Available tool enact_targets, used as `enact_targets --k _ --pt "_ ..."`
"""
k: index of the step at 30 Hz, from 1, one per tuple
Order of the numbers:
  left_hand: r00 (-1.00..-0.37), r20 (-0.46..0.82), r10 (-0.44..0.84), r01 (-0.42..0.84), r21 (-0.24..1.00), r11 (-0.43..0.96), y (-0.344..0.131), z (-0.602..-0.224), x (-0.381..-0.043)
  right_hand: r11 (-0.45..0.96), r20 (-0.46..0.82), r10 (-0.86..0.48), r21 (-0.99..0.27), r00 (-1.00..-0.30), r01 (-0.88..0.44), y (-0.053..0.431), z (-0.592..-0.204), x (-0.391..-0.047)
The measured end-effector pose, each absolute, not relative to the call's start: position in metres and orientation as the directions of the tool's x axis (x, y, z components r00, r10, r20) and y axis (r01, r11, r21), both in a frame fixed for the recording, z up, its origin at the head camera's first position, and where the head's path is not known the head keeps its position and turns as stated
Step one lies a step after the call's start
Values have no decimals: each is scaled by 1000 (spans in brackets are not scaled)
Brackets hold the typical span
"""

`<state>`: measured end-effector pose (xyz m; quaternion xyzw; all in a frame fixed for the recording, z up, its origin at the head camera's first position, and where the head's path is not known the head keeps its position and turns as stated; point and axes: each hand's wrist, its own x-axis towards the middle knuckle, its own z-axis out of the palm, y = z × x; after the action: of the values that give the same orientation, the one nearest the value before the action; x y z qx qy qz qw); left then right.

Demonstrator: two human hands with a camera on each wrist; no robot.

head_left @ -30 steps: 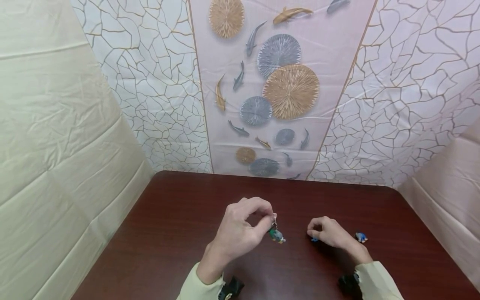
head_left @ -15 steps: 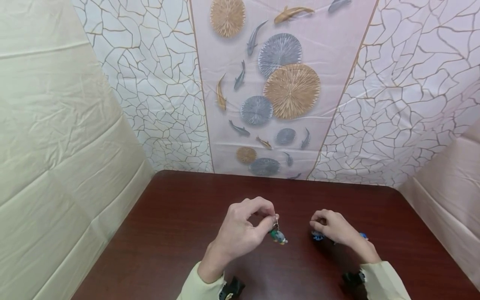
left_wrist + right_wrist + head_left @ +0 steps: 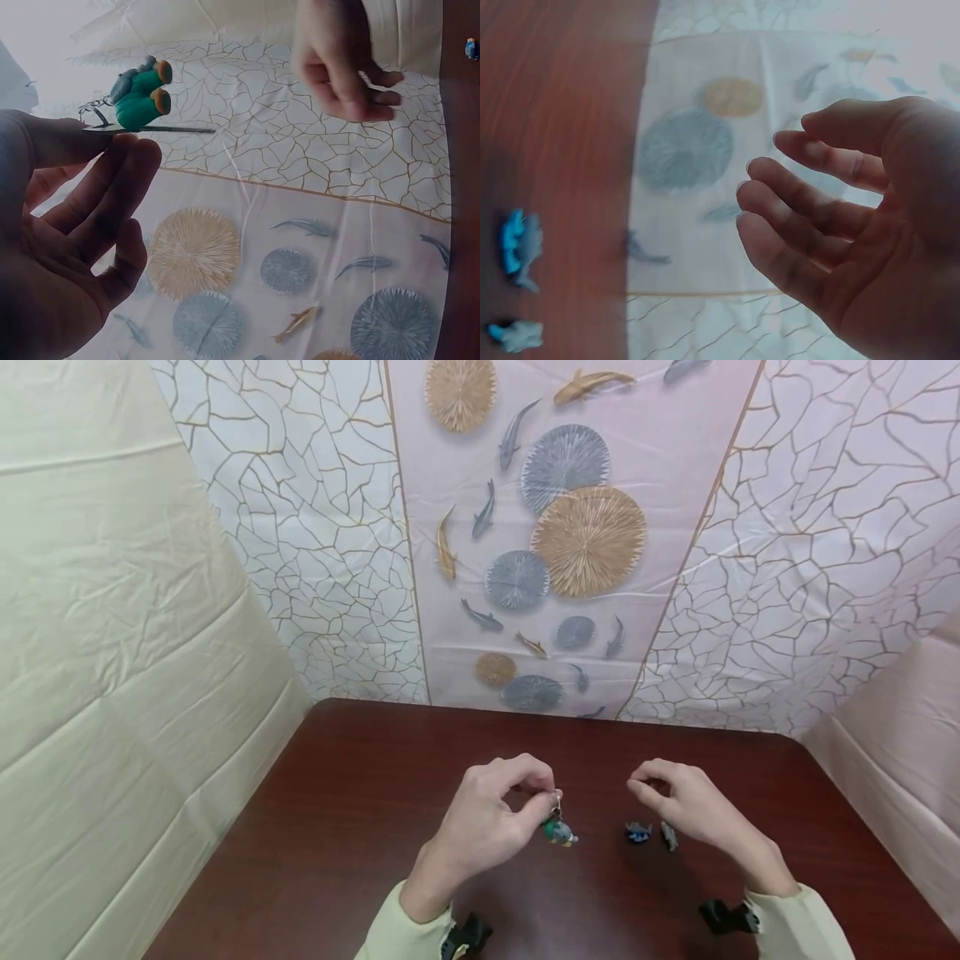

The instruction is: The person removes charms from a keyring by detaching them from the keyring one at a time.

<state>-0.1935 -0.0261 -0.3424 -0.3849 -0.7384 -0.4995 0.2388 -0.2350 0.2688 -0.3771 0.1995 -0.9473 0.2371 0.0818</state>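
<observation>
My left hand pinches the ring of a keychain between thumb and forefinger. From that ring hangs a small figure; its green legs with orange soles show in the left wrist view. To the right, my right hand is raised over the table, fingers loosely bent, and the right wrist view shows nothing in its grasp. Below its fingertips lies a small blue-and-grey figure. Beside that, nearer the wrist, is a small grey figure, with a bit of blue at one end in the right wrist view.
The dark red-brown table reaches back to a patterned cloth with fish and round shapes. Pale cloth walls stand at both sides. A black strap device sits on my left wrist, another on my right.
My right hand has let go of the blue-and-grey figure, risen and moved right, uncovering it and the grey one. A blue figure farther right is now hidden behind that arm. The left hand barely moved.
</observation>
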Motion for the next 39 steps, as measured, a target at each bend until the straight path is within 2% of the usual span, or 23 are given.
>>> enact_targets --k 10,17,27,39 --pt "-623 703 343 781 586 217 -26 -341 -191 713 446 -363 -433 -818 -552 244 -345 -205" --pt "-627 694 353 777 592 215 -25 -340 -190 602 569 -400 -429 -719 -674 227 -330 -186" --pt "-637 691 342 770 591 240 -27 -338 -191 405 667 -440 -450 -601 -796 203 -317 -174" --pt "-625 706 334 781 576 244 -29 -339 -192 306 678 -476 -469 -560 -828 183 -315 -172"
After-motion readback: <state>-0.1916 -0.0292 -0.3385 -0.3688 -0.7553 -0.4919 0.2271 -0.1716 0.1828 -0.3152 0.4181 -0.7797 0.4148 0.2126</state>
